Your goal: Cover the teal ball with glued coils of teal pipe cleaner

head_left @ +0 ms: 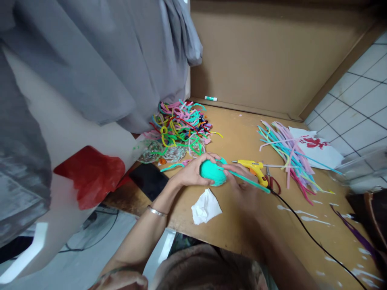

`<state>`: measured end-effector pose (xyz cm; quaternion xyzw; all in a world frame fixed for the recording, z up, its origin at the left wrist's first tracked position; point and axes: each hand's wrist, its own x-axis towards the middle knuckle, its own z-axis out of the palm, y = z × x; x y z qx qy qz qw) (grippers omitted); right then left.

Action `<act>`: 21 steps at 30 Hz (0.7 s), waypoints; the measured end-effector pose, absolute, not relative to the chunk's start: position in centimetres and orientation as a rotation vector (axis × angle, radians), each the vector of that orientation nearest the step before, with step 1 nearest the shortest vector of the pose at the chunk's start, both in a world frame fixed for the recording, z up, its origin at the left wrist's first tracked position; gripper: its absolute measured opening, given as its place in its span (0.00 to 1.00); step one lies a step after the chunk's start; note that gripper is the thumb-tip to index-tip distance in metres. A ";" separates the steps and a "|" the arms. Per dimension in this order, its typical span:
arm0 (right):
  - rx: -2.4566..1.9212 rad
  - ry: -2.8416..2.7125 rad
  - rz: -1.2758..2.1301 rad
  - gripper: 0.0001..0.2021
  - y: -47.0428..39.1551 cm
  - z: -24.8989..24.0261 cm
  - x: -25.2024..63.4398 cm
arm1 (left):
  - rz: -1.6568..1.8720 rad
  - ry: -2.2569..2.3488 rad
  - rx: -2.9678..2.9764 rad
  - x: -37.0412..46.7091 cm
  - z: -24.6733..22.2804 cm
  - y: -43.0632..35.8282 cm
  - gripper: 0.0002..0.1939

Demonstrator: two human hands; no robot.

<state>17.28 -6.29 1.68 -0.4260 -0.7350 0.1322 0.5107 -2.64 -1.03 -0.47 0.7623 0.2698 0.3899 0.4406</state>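
My left hand is wrapped around a rounded turquoise fuzzy ball just above the tabletop. On its right side, my right hand pinches a turquoise pipe cleaner close to the ball's upper edge. One end of the strip sticks out to the right, past the fingers. My right hand is partly blurred, and its lower fingers are hard to make out. A crumpled white tissue lies below the ball. Right behind my right hand is a yellow glue gun.
Scissors lie beside the glue gun, whose black cord runs to the lower right. Loose pipe cleaners spread at right; a tangled colourful heap is at back left. A dark phone sits near the left edge.
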 end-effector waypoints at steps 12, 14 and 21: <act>-1.178 -1.511 0.524 0.08 -4.8 0.6 17.4 | 0.968 0.666 1.902 -2.7 -0.9 -0.9 0.29; -1.174 -1.483 0.563 0.08 -4.7 0.5 17.3 | 0.967 0.670 1.902 -2.7 -0.8 -0.9 0.29; -1.163 -1.453 0.620 0.08 -4.5 0.0 17.4 | 0.955 0.672 1.909 -2.7 -0.4 -1.0 0.29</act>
